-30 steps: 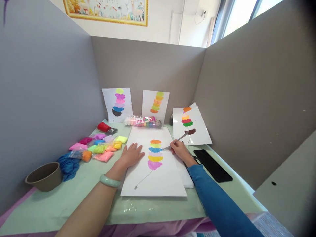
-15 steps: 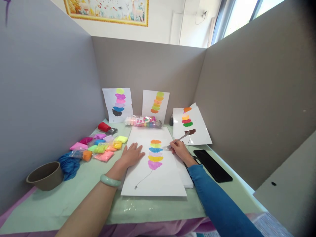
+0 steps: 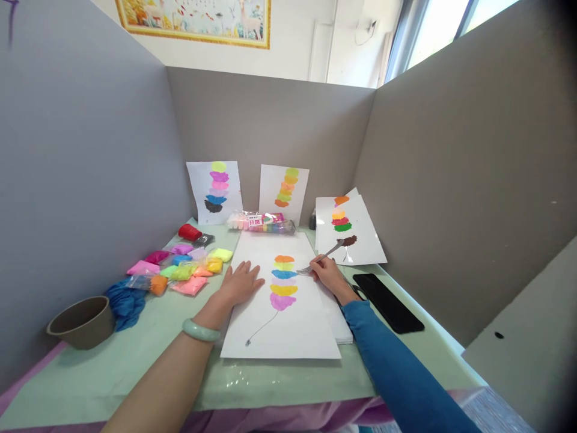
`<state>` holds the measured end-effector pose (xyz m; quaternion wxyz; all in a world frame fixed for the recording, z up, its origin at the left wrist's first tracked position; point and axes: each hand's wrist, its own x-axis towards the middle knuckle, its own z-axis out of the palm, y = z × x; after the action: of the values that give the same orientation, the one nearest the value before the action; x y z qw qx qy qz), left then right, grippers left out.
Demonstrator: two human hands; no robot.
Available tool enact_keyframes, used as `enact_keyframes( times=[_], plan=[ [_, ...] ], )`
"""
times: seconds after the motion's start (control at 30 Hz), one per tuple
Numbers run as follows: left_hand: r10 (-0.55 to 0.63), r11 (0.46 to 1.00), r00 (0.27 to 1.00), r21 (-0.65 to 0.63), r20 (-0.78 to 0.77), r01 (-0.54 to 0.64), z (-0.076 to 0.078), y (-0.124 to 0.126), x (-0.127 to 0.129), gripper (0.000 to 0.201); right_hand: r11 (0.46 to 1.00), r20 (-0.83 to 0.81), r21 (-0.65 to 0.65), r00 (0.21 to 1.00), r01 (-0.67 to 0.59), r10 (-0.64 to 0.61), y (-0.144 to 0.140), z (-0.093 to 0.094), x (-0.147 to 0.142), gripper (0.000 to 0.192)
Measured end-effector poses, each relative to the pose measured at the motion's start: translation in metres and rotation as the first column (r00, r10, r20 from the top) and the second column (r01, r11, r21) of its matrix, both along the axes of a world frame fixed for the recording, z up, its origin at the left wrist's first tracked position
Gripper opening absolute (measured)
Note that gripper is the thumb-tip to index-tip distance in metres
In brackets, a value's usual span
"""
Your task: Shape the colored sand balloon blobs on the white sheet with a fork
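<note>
A white sheet (image 3: 288,325) lies on the table before me, with a column of coloured clay patches (image 3: 283,281) and a thin dark line below them. My left hand (image 3: 238,284) rests flat on the sheet's left edge, fingers spread, a pale green bangle on the wrist. My right hand (image 3: 328,273), in a blue sleeve, grips a metal fork (image 3: 321,257). The fork's tines touch the sheet just right of the blue patch.
Several small bags of coloured clay (image 3: 183,269) lie at the left, with a blue cloth (image 3: 124,302) and a brown bowl (image 3: 81,322). A clay pack (image 3: 261,222) and finished sheets (image 3: 215,189) lean at the back. A black phone (image 3: 387,302) lies at the right. Grey partitions enclose the table.
</note>
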<state>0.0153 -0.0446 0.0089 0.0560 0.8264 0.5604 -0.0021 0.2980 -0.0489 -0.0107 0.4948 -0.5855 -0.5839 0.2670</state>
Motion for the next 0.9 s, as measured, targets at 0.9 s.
enact_keyframes(
  times=[0.9],
  plan=[
    [0.006, 1.000, 1.000, -0.002, 0.012, -0.006, 0.001, -0.001, 0.000, 0.059, 1.000, -0.029, -0.002, 1.000, -0.005, 0.005, -0.006, 0.008, -0.008, 0.012]
  ],
)
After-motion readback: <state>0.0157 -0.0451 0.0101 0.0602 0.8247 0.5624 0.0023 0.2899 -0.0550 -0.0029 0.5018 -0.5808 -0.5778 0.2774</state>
